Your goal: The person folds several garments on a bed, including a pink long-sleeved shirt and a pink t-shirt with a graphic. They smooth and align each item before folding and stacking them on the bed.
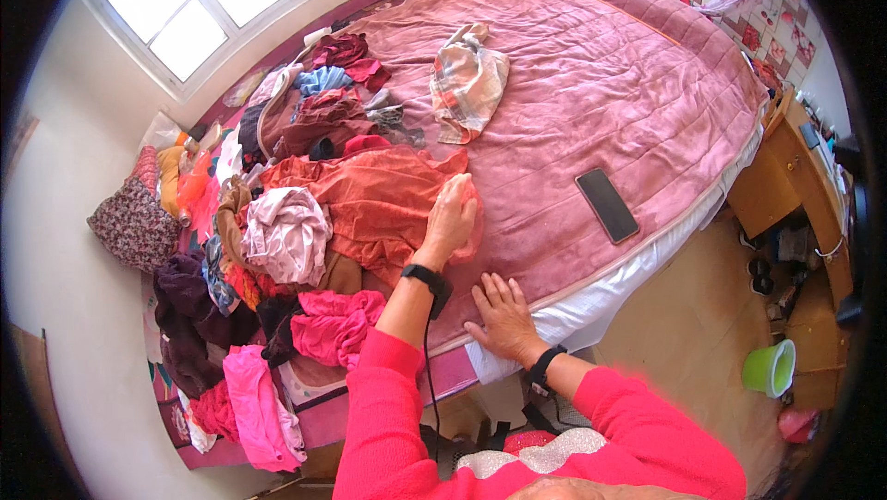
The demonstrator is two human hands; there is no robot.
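Note:
An orange-red cloth garment (378, 184) is spread over the left part of the bed. My left hand (449, 217) is at its right end, fingers curled on the fabric; the fingertips are partly hidden. With fingers apart, my right hand (507, 320) rests palm down near the bed's front edge and holds nothing. Both wrists wear black bands. Left of the orange garment lies a bunched pale pink garment (287, 235). A hot-pink cloth (338, 325) sits below it, left of my left forearm.
A pink quilted blanket (554, 153) covers the bed, bearing a crumpled plaid cloth (471, 80) and a smartphone (607, 205). Piled clothes line the left side beside a floral cushion (135, 223). On the right stand a wooden desk (769, 181) and a green bucket (768, 368).

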